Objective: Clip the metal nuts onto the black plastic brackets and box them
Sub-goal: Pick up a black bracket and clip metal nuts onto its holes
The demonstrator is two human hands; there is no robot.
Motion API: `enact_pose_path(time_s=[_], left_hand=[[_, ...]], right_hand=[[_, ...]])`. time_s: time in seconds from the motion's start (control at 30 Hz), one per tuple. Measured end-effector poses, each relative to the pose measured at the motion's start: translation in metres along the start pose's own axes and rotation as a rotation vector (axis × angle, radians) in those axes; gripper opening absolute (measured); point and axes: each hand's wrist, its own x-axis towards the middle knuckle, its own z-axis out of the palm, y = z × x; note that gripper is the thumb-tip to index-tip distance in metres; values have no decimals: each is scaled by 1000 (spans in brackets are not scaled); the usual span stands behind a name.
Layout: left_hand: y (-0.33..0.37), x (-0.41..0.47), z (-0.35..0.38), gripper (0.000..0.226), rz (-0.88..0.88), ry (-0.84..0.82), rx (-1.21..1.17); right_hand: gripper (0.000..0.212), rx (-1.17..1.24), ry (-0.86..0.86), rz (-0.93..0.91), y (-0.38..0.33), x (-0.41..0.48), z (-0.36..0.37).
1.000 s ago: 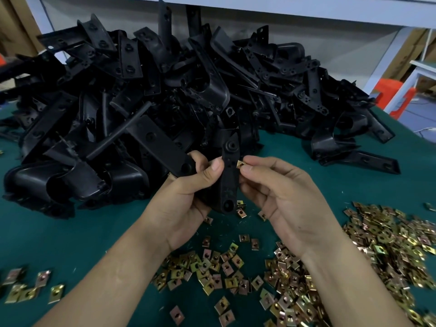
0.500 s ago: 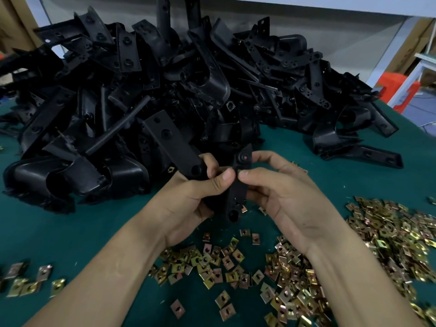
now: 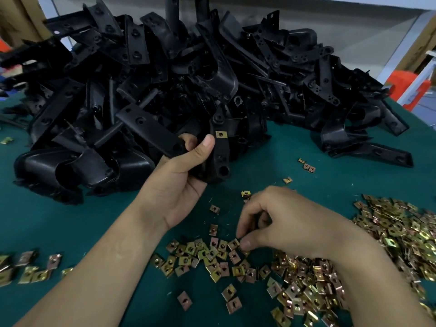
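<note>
Bracket (image 3: 219, 156) w/ clipped nut (image 3: 221, 134) gripped in L hand (image 3: 179, 185), holes exposed for fitting; R hand (image 3: 283, 223) pinches loose nut (image 3: 233, 244) below.

We see one black plastic bracket (image 3: 220, 159) held upright in the left hand (image 3: 179, 182), with a brass-coloured square clip nut (image 3: 221, 134) seated on its upper strap. Behind it the bracket pile (image 3: 188, 74) heaps up on the green cloth (image 3: 47, 220). Loose nuts (image 3: 207, 256) lie scattered in front and are piled thicker to the right.
</note>
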Motion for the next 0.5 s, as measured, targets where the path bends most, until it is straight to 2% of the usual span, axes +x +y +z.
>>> enact_pose_path(time_s=[0.13,0.33,0.43,0.5], left_hand=[[1,-2,1,32,6,-46,49],[2,-7,5,34,-13,-111,81],[1,-9,7,36,-26,-164,97],[1,-9,8,36,-30,-193,107]], right_hand=[[7,106,43,-30,1,-1,-2],[14,787,420,-29,-3,3,-4],[17,1098,437,-51,-8,6,-3],[28,1188,410,-78,-12,7,-2]])
